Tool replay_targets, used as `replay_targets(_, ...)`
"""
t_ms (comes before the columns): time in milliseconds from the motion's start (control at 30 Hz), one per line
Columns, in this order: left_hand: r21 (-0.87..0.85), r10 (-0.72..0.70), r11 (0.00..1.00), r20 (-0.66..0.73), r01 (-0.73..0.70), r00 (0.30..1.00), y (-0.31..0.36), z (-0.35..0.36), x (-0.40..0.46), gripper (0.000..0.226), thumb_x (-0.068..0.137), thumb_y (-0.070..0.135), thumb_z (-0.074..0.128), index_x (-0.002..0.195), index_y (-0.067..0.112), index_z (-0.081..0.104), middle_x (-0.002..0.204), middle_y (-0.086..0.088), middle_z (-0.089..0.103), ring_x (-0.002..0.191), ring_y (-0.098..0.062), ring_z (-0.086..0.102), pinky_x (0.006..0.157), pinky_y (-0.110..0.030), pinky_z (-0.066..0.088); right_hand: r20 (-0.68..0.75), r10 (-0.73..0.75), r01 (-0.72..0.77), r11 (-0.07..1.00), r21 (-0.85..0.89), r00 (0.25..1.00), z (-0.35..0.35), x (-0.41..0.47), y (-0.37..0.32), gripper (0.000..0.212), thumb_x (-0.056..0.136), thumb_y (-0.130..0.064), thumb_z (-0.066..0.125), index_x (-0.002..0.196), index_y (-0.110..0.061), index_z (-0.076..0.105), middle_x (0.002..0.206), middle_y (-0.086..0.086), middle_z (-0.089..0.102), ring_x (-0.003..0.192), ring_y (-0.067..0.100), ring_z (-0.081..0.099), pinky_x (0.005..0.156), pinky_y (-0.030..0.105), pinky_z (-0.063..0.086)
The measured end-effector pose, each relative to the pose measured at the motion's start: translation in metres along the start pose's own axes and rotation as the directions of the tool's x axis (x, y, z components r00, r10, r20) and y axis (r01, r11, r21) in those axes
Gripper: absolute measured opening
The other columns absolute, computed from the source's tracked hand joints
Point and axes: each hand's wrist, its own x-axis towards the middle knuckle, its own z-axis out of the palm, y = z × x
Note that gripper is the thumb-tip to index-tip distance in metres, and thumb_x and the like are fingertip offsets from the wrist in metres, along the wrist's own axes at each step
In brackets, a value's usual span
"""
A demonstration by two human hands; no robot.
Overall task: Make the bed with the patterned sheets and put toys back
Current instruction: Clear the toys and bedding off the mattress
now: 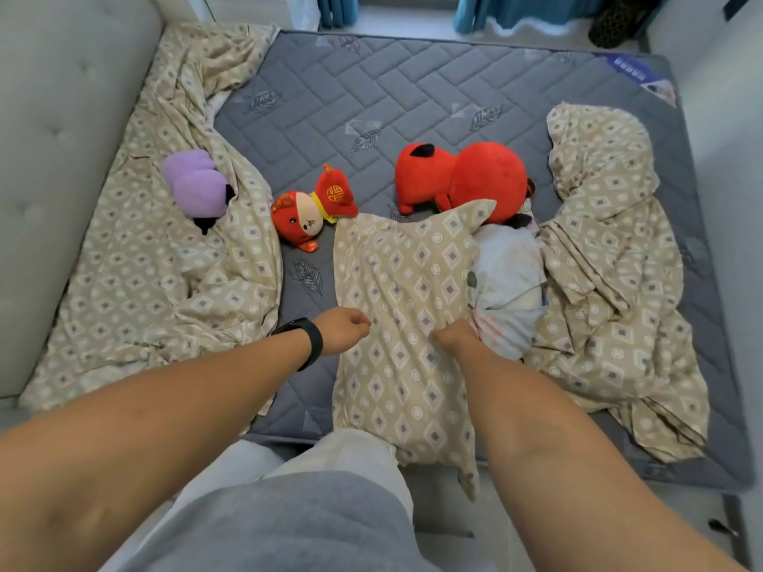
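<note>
Big grey quilted mattress (413, 88) with no sheet spread on it, a soft grey padded headboard (62, 158) along the left side. Blue curtains (516, 10) at the far end of the room.

Three soft toys: a purple one (196, 185) on the left, lying on cloth; a small red one (313, 208) in the middle, on the bare mattress; a big red one (475, 179) just past the pillow (404, 307).

Two crumpled heaps of tan patterned sheet: one (157, 262) on the left, one (611, 262) on the right. One pillow in a matching cover in the middle, near the front edge. One white bundle (508, 278) tucked at its right side.

Left hand (340, 330), black band (307, 338) on the wrist, fingers curled at the pillow's left edge; cannot tell whether holding it. Right hand (454, 336) pinching the pillow cloth near its right side.
</note>
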Motion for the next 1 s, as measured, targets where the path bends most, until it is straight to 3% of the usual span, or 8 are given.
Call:
replay_targets(200,0.008,-0.007,1.000,-0.021,0.007,1.000,-0.012,0.004,-0.006,0.036,0.104,0.027,0.048,0.136,0.017,0.060,0.141,-0.004,0.058,0.128,-0.023,0.054,0.107,-0.036,0.043,0.001,-0.024,0.024,0.988,-0.150,1.000,0.015,-0.009,0.000,0.038,0.098,-0.019,0.049,0.131,-0.003,0.060,0.124,0.013,0.063,0.119,0.031,0.060,0.082,0.030,0.046)
replay_targets(367,0.013,-0.018,1.000,-0.012,0.018,1.000,-0.033,0.005,-0.016,0.036,0.104,0.026,0.047,0.136,0.016,0.061,0.144,-0.003,0.056,0.129,-0.021,0.053,0.107,-0.033,0.040,-0.090,-0.083,0.067,0.983,-0.170,0.992,0.032,-0.028,-0.004,0.046,0.103,-0.039,0.037,0.135,-0.013,0.057,0.143,0.017,0.046,0.130,0.038,0.045,0.110,0.047,0.037)
replay_targets(500,0.006,-0.025,1.000,-0.028,0.025,0.999,-0.049,-0.006,-0.027,0.034,0.105,0.026,0.046,0.133,0.015,0.062,0.132,-0.003,0.061,0.113,-0.019,0.058,0.092,-0.027,0.040,-0.084,-0.115,0.129,0.975,0.183,0.990,0.039,-0.059,-0.021,0.049,0.107,-0.031,0.030,0.129,0.003,0.057,0.134,0.022,0.057,0.121,0.036,0.053,0.103,0.040,0.042)
replay_targets(567,0.000,-0.023,1.000,-0.040,0.023,0.999,-0.060,-0.015,-0.031,0.034,0.105,0.028,0.046,0.132,0.017,0.063,0.122,-0.002,0.063,0.096,-0.015,0.058,0.084,-0.028,0.043,-0.099,-0.126,0.153,0.924,0.351,0.987,0.043,-0.079,-0.043,0.045,0.106,-0.029,0.030,0.118,-0.001,0.062,0.126,0.019,0.061,0.112,0.033,0.056,0.098,0.038,0.043)
replay_targets(733,-0.065,-0.073,0.996,-0.094,0.067,0.993,-0.095,-0.041,-0.033,0.045,0.102,0.034,0.050,0.144,0.016,0.051,0.146,-0.007,0.053,0.128,-0.026,0.053,0.104,-0.033,0.043,-0.105,-0.159,0.188,0.719,0.669,0.982,0.051,-0.124,-0.112,0.033,0.101,-0.031,0.035,0.091,-0.014,0.061,0.101,0.010,0.067,0.093,0.028,0.062,0.080,0.037,0.050)
replay_targets(800,-0.179,-0.099,0.981,-0.102,0.080,0.990,-0.104,-0.055,-0.036,0.057,0.102,0.042,0.051,0.150,0.013,0.040,0.150,-0.009,0.047,0.129,-0.028,0.052,0.098,-0.033,0.043,-0.115,-0.206,0.226,0.675,0.702,0.972,0.042,-0.140,-0.142,0.033,0.098,-0.033,0.037,0.093,-0.011,0.062,0.092,0.010,0.067,0.089,0.027,0.064,0.075,0.035,0.051)
replay_targets(867,-0.292,-0.107,0.954,-0.103,0.072,0.989,-0.112,-0.069,-0.039,0.066,0.101,0.053,0.049,0.151,0.012,0.035,0.150,-0.009,0.046,0.129,-0.029,0.051,0.094,-0.033,0.042,-0.119,-0.230,0.241,0.631,0.738,0.966,0.034,-0.151,-0.167,0.038,0.089,-0.040,0.044,0.099,-0.010,0.065,0.095,0.013,0.071,0.093,0.032,0.068,0.083,0.042,0.057)
replay_targets(1000,-0.605,-0.130,0.791,-0.024,0.089,0.991,-0.138,-0.109,-0.054,0.087,0.093,0.072,0.046,0.157,0.018,0.023,0.153,-0.004,0.042,0.134,-0.030,0.048,0.099,-0.038,0.044,-0.108,-0.311,0.247,0.449,0.859,0.944,0.036,-0.176,-0.216,0.042,0.072,-0.036,0.060,0.105,-0.011,0.064,0.102,0.017,0.067,0.093,0.034,0.067,0.084,0.047,0.054)
